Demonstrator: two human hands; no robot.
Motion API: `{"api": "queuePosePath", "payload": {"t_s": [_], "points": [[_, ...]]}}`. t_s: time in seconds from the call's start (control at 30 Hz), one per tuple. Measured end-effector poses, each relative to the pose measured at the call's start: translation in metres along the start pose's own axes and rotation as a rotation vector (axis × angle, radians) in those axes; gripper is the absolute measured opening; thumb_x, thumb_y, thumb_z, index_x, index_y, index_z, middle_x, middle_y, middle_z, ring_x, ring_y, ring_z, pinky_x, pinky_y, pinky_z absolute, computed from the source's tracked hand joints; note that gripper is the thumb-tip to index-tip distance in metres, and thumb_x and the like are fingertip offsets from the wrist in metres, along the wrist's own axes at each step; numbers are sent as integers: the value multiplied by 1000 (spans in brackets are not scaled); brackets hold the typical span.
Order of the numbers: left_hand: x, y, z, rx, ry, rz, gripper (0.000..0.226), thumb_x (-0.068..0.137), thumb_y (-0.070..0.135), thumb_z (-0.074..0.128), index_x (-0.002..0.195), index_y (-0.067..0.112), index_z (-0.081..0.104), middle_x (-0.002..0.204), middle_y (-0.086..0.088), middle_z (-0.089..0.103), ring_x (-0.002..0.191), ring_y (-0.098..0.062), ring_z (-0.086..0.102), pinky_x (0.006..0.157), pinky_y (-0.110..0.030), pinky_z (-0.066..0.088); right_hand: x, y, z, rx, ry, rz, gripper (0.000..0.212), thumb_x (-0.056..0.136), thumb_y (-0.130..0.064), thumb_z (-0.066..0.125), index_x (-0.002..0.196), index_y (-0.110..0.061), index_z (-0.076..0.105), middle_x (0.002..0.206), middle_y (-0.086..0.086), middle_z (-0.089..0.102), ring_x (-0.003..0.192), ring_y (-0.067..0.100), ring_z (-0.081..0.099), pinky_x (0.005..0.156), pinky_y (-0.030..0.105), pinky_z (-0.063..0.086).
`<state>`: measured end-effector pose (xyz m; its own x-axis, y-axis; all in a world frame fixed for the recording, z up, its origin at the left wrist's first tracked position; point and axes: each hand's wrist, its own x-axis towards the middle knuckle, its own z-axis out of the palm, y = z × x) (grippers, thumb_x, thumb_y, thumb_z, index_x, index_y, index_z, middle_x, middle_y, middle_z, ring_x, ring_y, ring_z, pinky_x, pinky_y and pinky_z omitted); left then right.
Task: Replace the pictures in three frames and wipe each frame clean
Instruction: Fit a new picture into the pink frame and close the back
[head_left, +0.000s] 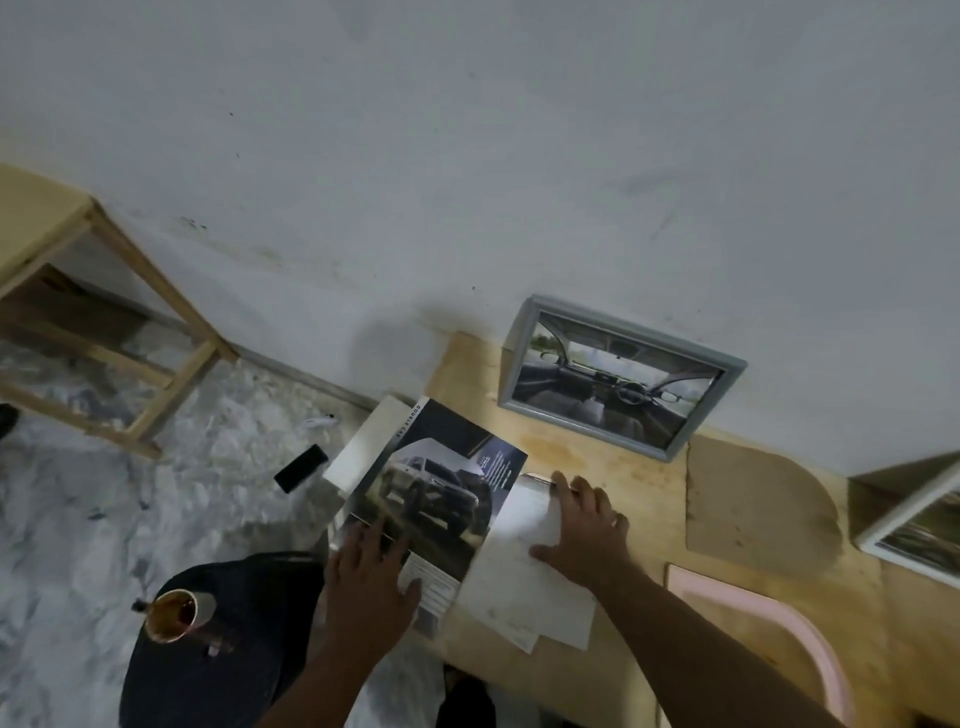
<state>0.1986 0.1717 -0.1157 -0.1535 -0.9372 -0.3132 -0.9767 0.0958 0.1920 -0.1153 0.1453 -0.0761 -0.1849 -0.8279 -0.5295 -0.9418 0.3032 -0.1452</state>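
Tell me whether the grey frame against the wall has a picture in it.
Filled: the grey frame, leaning against the wall, shows a car-interior photo.

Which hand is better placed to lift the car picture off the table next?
Probably the left hand: it already lies flat on the car picture's near edge. The right hand is pressing on the white paper beside it.

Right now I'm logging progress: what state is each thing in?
Grey-framed car-interior picture: filled, leaning against the wall.
White-framed picture: filled, at the right edge.
Glossy car brochure: flat, under the left hand.
White paper sheets: flat, pressed by the right hand.
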Motion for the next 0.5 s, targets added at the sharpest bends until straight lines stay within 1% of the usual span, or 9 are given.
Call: {"api": "queuePosePath", "payload": {"t_s": [0.07, 0.17, 0.23, 0.3, 0.4, 0.43, 0.5], "points": [[2, 1, 6, 43, -45, 38, 75, 72, 58, 68, 142, 32, 57, 153, -12, 51, 137, -44, 50, 99, -66, 48, -1, 9, 2, -67, 0, -6, 120, 74, -73, 71, 161, -32, -1, 167, 5, 16, 152, 34, 18, 118, 59, 21], [4, 2, 5, 50, -52, 46, 76, 70, 54, 74, 141, 31, 58, 152, -13, 51, 137, -44, 50, 100, -65, 48, -2, 14, 3, -77, 45, 15, 119, 73, -72, 72, 161, -32, 3, 160, 7, 26, 147, 34, 26, 119, 59, 19], [5, 2, 3, 63, -58, 50, 77, 71, 53, 75, 142, 32, 56, 153, -13, 51, 137, -44, 50, 101, -64, 47, -5, 17, 4, -55, 82, 32, 114, 73, -70, 74, 160, -33, 10, 153, 5, 33, 141, 31, 33, 117, 56, 24], [7, 3, 1, 75, -103, 39, 76, 73, 55, 72, 143, 33, 53, 153, -12, 50, 137, -44, 50, 102, -64, 47, -9, 23, 4, -11, 112, 41, 105, 75, -64, 75, 157, -33, 18, 149, 3, 38, 136, 28, 39, 114, 51, 32], [7, 4, -2, 102, -108, 50, 73, 76, 58, 63, 143, 31, 54, 151, -13, 52, 137, -44, 49, 103, -66, 46, -18, 39, -3, 203, 104, 63, 87, 81, -50, 74, 154, -30, 31, 143, 1, 49, 123, 23, 52, 101, 39, 46], [6, 6, -6, 127, -86, 69, 72, 78, 61, 56, 142, 28, 55, 149, -15, 53, 135, -45, 49, 103, -67, 45, -22, 48, -8, 306, 78, 74, 83, 81, -47, 77, 152, -28, 37, 141, 1, 53, 119, 22, 56, 95, 35, 48], [7, 11, -14, 127, -23, 120, 75, 83, 67, 44, 140, 19, 58, 143, -20, 55, 131, -46, 50, 104, -66, 41, -32, 69, -22, 544, 23, 91, 77, 78, -44, 84, 144, -24, 51, 135, 1, 62, 113, 21, 61, 89, 30, 50]]}}
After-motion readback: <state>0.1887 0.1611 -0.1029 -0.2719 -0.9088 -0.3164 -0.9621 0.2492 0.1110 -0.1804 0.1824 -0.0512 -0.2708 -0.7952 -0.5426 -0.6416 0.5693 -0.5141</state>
